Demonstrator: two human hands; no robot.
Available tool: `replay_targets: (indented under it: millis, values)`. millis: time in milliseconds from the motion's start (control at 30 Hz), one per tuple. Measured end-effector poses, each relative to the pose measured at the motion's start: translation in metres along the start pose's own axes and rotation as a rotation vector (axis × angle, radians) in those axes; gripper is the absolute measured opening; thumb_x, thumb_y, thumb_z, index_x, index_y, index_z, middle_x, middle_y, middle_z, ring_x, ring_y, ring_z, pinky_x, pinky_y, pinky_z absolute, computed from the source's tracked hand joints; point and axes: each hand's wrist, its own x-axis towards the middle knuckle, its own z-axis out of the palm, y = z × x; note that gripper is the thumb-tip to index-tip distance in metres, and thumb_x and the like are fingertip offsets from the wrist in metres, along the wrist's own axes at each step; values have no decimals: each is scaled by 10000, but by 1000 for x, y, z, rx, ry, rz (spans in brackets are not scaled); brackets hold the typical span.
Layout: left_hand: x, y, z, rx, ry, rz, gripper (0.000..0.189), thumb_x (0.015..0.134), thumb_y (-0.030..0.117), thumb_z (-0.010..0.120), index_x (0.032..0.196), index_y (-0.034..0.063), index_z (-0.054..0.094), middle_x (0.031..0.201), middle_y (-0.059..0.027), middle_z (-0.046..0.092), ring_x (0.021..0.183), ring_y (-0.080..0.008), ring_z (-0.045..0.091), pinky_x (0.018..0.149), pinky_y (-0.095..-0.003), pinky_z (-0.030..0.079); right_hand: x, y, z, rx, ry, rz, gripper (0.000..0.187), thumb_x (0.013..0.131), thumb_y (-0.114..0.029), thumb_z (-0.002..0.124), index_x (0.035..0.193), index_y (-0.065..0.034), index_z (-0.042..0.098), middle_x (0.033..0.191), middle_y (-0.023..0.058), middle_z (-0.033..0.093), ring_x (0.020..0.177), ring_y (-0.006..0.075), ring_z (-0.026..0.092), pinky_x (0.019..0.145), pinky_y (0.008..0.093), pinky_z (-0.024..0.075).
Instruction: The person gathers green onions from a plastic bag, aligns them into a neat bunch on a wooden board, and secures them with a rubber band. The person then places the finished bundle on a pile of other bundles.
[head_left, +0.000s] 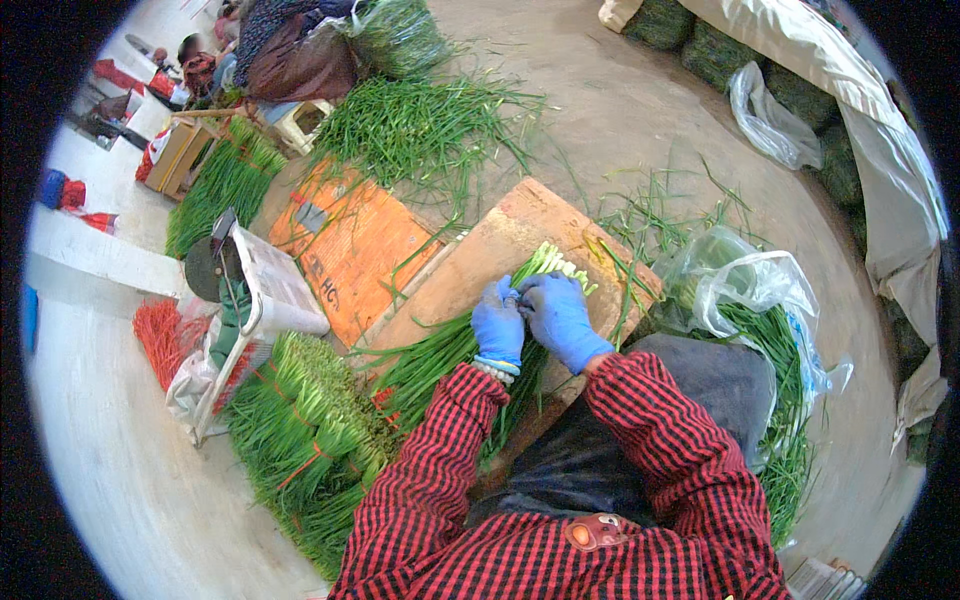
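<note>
A bunch of long green stalks with pale cut ends, which look like garlic chives, lies across a worn wooden board. My left hand, in a blue glove with a beaded bracelet at the wrist, is closed around the bunch just below the pale ends. My right hand, also gloved in blue, rests on the same bunch beside it, its fingertips bent in and touching my left hand. Whatever lies between the fingertips is hidden. Loose leaves lie on the board's right part.
Tied green bundles are stacked at left, near a white plastic container and red ties. An orange panel lies beyond the board. Loose greens cover the floor ahead. A plastic bag of greens stands at right. Other people sit at upper left.
</note>
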Motion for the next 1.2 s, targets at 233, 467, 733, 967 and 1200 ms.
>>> replay_targets:
  millis: [233, 467, 733, 967, 1200]
  values:
    - [24, -29, -3, 56, -196, 96, 144, 945, 114, 552, 978, 28, 662, 911, -236, 680, 842, -432, 656, 737, -493, 521, -65, 23, 7, 367, -67, 549, 310, 880, -267, 649, 1102, -57, 706, 1018, 205, 714, 926, 391, 687, 848, 492, 524]
    - [43, -5, -51, 69, -418, -30, 153, 923, 141, 601, 880, 46, 713, 815, -192, 687, 761, -376, 667, 702, -465, 513, -69, -21, 30, 366, -251, -77, 224, 864, -181, 589, 974, -34, 717, 929, 217, 715, 871, 398, 700, 798, 458, 577]
    - [10, -66, -82, -12, -663, -160, 98, 906, 121, 641, 883, 38, 688, 778, -123, 671, 735, -210, 619, 695, -395, 502, -98, -28, -36, 585, -617, 174, 223, 870, -206, 660, 988, -28, 726, 820, 152, 713, 741, 291, 712, 652, 387, 573]
    - [13, -114, -53, -437, -740, -505, 162, 920, 86, 587, 795, 47, 682, 808, -126, 696, 749, -190, 628, 707, -375, 505, -63, -35, -41, 56, 408, -65, 575, 955, -381, 570, 1350, 27, 483, 1123, 200, 656, 1126, 364, 612, 1006, 491, 455]
    - [11, -62, -59, -262, -628, -468, 191, 949, 102, 510, 863, 61, 676, 761, -61, 615, 721, -155, 527, 684, -353, 467, -23, -14, -6, 546, 137, -9, 374, 989, -328, 520, 1237, -89, 664, 1058, 153, 705, 1066, 342, 649, 1002, 457, 475]
